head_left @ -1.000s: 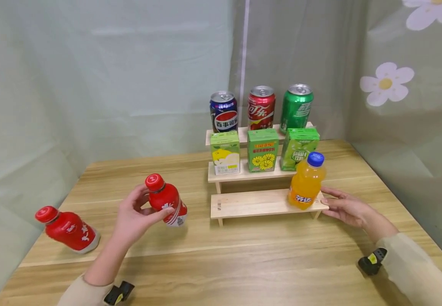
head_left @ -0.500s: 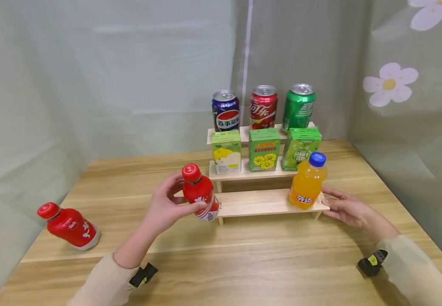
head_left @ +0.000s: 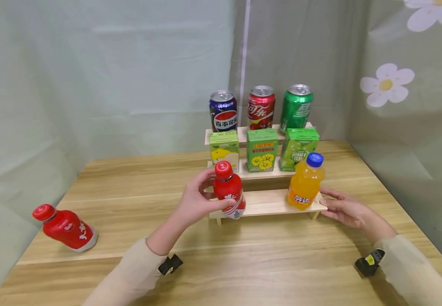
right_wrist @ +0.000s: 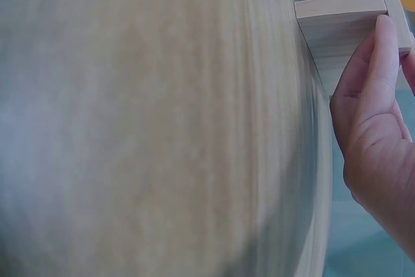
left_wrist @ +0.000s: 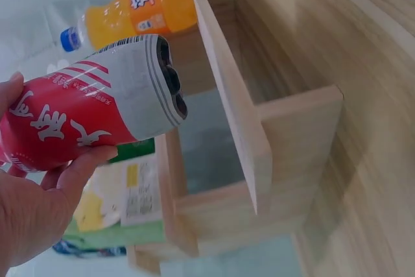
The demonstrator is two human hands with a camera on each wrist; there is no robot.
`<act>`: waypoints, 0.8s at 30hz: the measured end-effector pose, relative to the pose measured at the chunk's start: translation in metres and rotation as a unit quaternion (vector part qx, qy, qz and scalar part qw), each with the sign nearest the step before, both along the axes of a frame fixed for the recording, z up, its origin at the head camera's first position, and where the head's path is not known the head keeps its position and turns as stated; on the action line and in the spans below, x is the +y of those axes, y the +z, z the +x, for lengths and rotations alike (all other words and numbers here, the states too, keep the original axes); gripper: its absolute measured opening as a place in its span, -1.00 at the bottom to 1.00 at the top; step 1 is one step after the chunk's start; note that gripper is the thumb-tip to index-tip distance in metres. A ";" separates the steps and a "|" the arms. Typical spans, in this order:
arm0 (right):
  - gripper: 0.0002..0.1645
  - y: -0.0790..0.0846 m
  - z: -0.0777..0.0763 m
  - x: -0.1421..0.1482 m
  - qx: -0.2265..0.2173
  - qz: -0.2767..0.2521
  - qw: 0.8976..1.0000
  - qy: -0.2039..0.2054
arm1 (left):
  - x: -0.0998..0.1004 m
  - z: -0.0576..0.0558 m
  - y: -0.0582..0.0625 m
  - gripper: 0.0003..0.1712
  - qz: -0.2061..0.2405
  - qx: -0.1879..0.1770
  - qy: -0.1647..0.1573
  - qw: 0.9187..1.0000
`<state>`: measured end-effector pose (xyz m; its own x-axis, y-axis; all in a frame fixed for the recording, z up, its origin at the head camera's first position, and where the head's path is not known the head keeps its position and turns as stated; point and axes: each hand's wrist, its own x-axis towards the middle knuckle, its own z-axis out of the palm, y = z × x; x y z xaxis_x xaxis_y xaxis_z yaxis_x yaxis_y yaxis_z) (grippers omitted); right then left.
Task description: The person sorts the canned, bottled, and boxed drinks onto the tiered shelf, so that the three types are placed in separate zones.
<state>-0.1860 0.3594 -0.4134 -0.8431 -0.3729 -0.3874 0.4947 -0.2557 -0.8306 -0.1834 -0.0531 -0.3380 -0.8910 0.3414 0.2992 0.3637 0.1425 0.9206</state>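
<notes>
My left hand point(head_left: 199, 202) grips a red drink bottle point(head_left: 228, 187) with a red cap and white base. It hangs over the left part of the lowest step of a tiered wooden display stand point(head_left: 263, 203). In the left wrist view the bottle's base point(left_wrist: 159, 85) is apart from the board. With my right hand point(head_left: 345, 209) I pinch the right end of that lowest step; the right wrist view shows fingers at the board's edge point(right_wrist: 340, 8). Beside this hand, on the same step, an orange soda bottle point(head_left: 305, 182) with a blue cap stands upright.
Juice boxes point(head_left: 262, 151) stand on the middle step, partly behind the held bottle. Drink cans point(head_left: 261, 108) line the top step. A second red bottle point(head_left: 69, 229) is at the table's left. Fabric point(head_left: 148, 76) hangs behind the wooden table point(head_left: 244, 263).
My left hand has carried the red bottle rightward from over the table to over the lowest step. My right hand has stayed at the step's right end.
</notes>
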 end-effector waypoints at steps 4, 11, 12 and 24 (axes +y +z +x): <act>-0.65 0.001 0.000 -0.002 -0.002 -0.002 1.000 0.000 | 0.013 -0.004 -0.002 -0.29 -0.006 -0.010 -0.014 1.000; -0.63 0.001 0.000 -0.001 0.004 -0.010 1.000 0.006 | 0.033 -0.009 -0.006 -0.30 -0.006 -0.029 -0.031 0.999; -0.63 0.000 0.000 -0.001 0.004 -0.011 1.000 0.008 | 0.036 -0.010 -0.008 -0.30 -0.005 -0.033 -0.033 0.999; -0.59 -0.001 -0.001 0.000 0.007 -0.017 1.000 0.013 | 0.062 -0.024 -0.016 -0.26 -0.024 -0.038 -0.037 0.998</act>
